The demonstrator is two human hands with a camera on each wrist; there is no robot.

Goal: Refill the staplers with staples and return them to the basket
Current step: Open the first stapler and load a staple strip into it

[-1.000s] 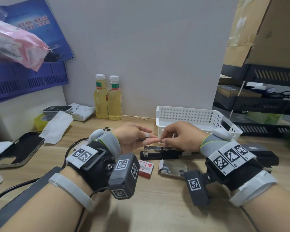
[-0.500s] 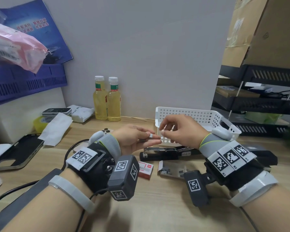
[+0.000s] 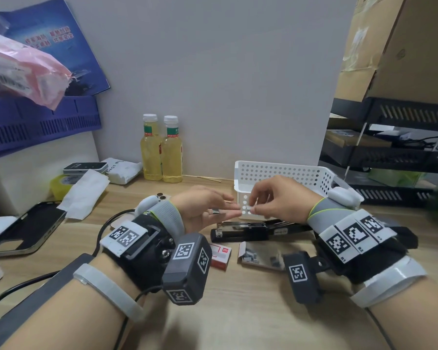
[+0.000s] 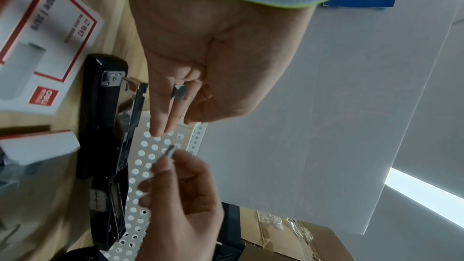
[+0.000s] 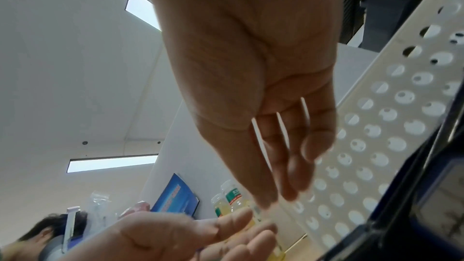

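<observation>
Both hands pinch short silver staple strips: left hand (image 3: 202,210), right hand (image 3: 278,200), above the opened black metal stapler (image 3: 250,229) at 12 o'clock.

Both hands hover close together, left hand (image 3: 202,210) fingers extended, right hand (image 3: 278,203) fingers curled, pinching.
</observation>
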